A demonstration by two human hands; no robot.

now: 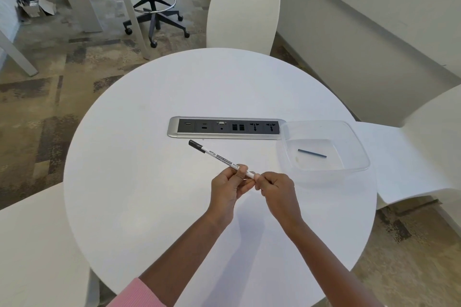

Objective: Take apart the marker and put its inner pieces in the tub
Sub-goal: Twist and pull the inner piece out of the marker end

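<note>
Gripping the marker (217, 157) over the table (149, 207), the left hand (229, 185) pinches the white barrel near its rear end. The right hand (274, 188) is curled round the rear tip. The black cap points away, to the left of both hands. The clear tub (351, 142) stands beyond the right hand and contains one thin dark rod (312, 153).
</note>
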